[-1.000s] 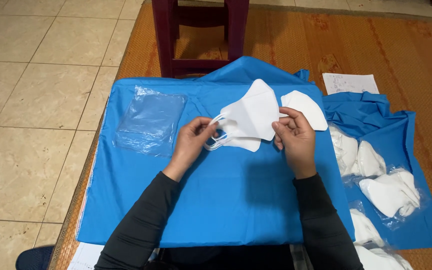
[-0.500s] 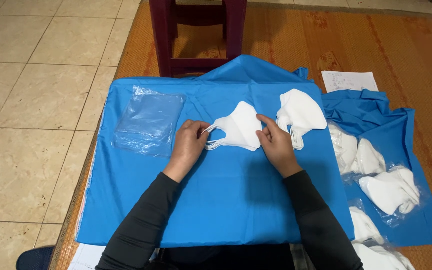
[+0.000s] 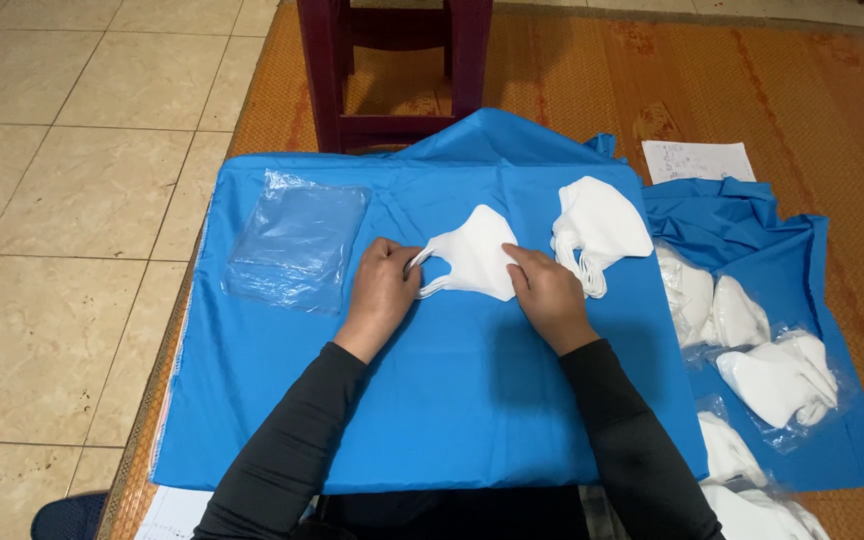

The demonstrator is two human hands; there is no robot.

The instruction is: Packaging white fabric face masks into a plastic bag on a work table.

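Observation:
A white folded face mask (image 3: 477, 255) lies flat on the blue cloth (image 3: 432, 400). My left hand (image 3: 384, 285) pinches its ear loops at the mask's left end. My right hand (image 3: 544, 290) presses down on the mask's right lower edge with its fingers. A small stack of white masks (image 3: 600, 225) rests just right of my right hand. To the left of my left hand lies a pile of clear plastic bags (image 3: 297, 240).
Several bagged white masks (image 3: 777, 375) lie on a second blue cloth (image 3: 797, 260) at the right. A white paper sheet (image 3: 697, 160) sits beyond them. A dark red stool (image 3: 392, 70) stands at the far edge on a woven mat (image 3: 752, 80). Tiled floor (image 3: 62, 200) is at the left.
Both hands have lowered one mask from the air onto the cloth and flattened it. The rest of the masks were set down as a stack at the right.

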